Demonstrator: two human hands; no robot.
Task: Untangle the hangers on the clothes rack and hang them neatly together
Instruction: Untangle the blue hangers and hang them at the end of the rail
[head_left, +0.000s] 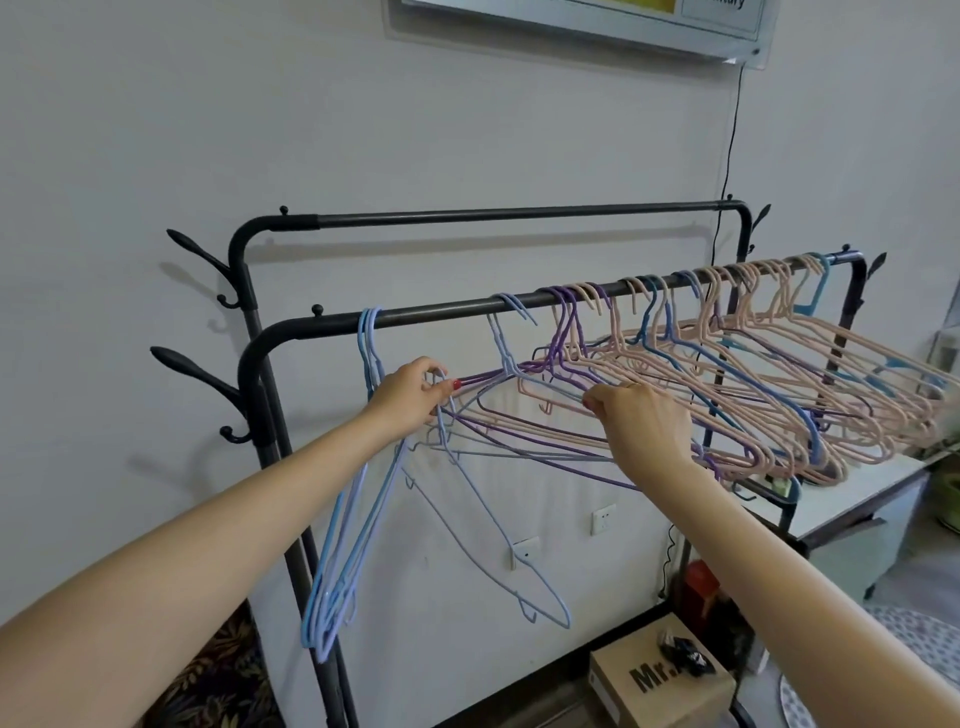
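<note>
Hangers (675, 374) — thin coated wire, light, springy (snag-prone); grip at necks. Left hand (410, 395) fingers pinch lilac hook; right hand (644, 415) closed on a shoulder wire.

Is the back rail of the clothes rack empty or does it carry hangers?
Empty. The back rail shows bare metal from end to end; all hangers hook on the front rail.

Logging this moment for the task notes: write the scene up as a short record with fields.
rack: black double-rail clothes rack against a white wall
sorted group: light blue hangers hanging together at the front rail's left end
tangle: pink, purple and blue hangers crowded along the front rail's right part, splayed sideways
left hand: fingers closed on tangled hanger wires
right hand: pinching a wire in the tangle
back rail: no hangers
floor: cardboard box under the rack
</note>
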